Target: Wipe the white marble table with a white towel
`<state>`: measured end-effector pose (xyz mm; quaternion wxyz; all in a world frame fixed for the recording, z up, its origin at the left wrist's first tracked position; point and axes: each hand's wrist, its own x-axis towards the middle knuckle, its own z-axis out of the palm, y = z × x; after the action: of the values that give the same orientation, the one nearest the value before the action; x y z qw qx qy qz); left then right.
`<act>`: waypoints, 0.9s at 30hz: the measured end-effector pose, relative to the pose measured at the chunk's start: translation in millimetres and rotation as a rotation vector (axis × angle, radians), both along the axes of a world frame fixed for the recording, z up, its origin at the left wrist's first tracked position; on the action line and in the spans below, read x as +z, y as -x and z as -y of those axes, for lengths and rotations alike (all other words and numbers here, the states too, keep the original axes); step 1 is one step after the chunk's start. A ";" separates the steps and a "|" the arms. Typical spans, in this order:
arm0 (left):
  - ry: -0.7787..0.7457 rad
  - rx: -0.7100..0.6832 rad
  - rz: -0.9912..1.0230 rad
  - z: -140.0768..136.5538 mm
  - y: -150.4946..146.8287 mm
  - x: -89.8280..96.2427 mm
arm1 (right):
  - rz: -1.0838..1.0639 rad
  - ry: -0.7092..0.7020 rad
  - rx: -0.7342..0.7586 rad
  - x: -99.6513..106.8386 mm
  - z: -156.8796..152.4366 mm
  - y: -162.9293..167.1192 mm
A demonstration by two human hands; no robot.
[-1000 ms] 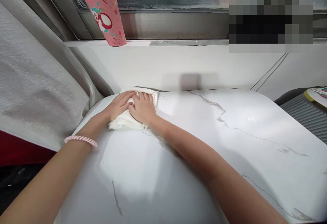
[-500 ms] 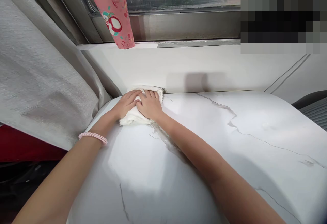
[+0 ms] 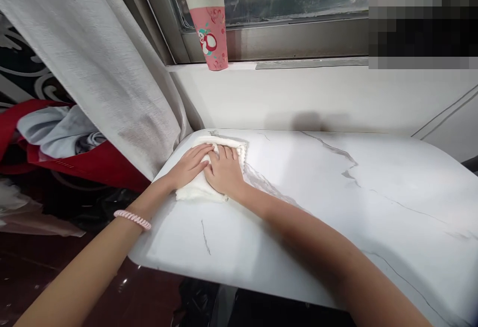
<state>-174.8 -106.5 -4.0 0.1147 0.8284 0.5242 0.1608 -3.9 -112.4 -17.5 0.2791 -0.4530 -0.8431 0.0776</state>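
Observation:
A folded white cloth (image 3: 197, 187) lies on the left end of a white marble-patterned table (image 3: 298, 177). My left hand (image 3: 189, 166) rests flat on the cloth's left part, fingers stretched out, with a pink coiled band (image 3: 132, 219) around the wrist. On the cloth's right part, my right hand (image 3: 225, 170) presses down, its fingers extended away from me. The fingers of both hands meet near the cloth's middle. Part of the cloth is hidden under the hands.
A pink paper cup (image 3: 209, 31) with a red straw stands on the window ledge behind the table. A pale curtain (image 3: 123, 83) hangs close to the table's left end. Beyond it sits a red bag (image 3: 89, 167) with folded clothes.
Both hands and the cloth have moved back from the wall toward the table's near edge. The view has shifted, so the cup's straw, the red bag and the table's front edge now show.

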 end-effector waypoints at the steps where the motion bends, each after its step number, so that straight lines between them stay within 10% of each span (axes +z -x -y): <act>1: 0.003 0.002 0.002 10.8 2.4 0.3 | -0.002 0.004 0.011 0.5 10.0 1.3; 16: 0.016 0.060 -0.071 139.7 26.5 -2.6 | 0.015 0.051 0.187 10.3 120.6 4.5; 27: 0.018 0.071 -0.037 126.8 57.7 0.9 | 0.034 0.099 0.241 10.0 109.9 34.9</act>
<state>-232.5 -233.2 -3.1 0.1067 0.8109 0.5569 0.1447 -38.8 -222.3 -7.5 0.2307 -0.3629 -0.8912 0.1446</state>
